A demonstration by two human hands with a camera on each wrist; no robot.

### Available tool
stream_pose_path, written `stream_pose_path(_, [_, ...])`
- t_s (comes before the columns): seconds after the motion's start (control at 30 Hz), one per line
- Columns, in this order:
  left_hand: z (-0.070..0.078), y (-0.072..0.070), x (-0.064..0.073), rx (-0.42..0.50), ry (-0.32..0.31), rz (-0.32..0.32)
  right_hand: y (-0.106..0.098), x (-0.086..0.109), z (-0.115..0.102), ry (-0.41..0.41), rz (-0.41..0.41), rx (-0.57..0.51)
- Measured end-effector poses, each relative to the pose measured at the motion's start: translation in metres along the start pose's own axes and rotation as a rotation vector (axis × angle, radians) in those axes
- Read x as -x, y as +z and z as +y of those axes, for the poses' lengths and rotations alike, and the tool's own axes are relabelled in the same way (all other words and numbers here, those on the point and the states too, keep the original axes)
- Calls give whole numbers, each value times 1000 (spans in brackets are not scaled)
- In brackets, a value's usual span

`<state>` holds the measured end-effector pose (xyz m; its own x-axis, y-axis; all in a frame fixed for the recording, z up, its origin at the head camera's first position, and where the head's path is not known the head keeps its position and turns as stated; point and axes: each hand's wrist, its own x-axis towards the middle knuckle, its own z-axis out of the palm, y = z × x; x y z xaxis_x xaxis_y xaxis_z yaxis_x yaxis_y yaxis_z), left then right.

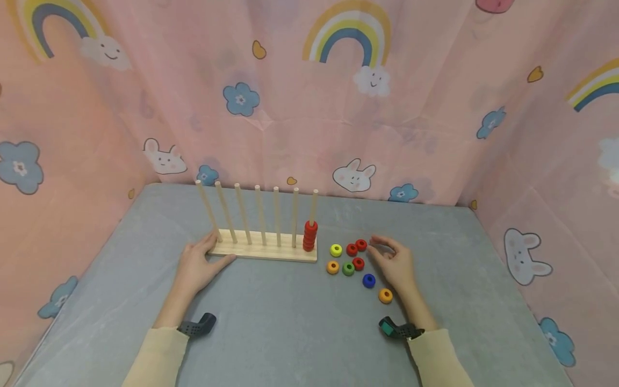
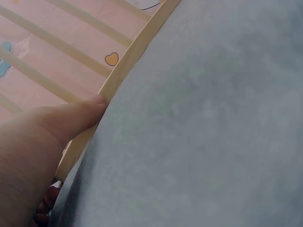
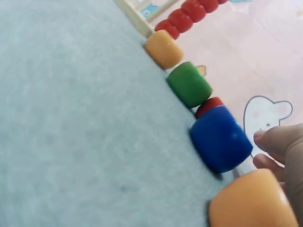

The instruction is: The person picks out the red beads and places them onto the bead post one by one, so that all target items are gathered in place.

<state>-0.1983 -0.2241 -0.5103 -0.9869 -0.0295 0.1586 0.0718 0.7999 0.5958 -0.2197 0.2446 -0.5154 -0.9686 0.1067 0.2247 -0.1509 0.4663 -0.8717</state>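
A wooden peg rack stands on the table, with a row of upright pegs. Several red beads are stacked on its rightmost peg. My left hand grips the left end of the base; in the left wrist view the thumb presses its front edge. Loosely bent, my right hand is just right of a loose red bead, with nothing seen between its fingers. Two more red beads lie nearby, along with a yellow bead, a green bead and a blue bead.
One orange bead lies near the rack's right end. Another orange bead is close to the right wrist. A grey cloth covers the table, and a pink patterned curtain hangs behind and at both sides.
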Motion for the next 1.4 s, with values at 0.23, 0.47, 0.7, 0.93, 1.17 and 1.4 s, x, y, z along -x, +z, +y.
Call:
stream_pose_path(0.23, [2, -1, 0, -8, -14, -11, 4, 2, 2, -11, -49, 110])
stream_pose_path(0.47, [2, -1, 0, -5, -16, -10, 6, 0, 5, -59, -96, 208])
stream_pose_path(0.7, [2, 0, 0, 1, -20, -10, 9, 0, 4, -68, -84, 255])
stream_pose_path(0.93, [1, 0, 0, -1, 6, 7, 13, 1, -2, -24, -62, 287])
stream_pose_path(1.17, [1, 0, 0, -8, 13, 7, 14, 1, -3, -2, -53, 286])
stream_pose_path(1.4, [1, 0, 0, -11, 13, 3, 13, 1, -3, -3, -53, 276])
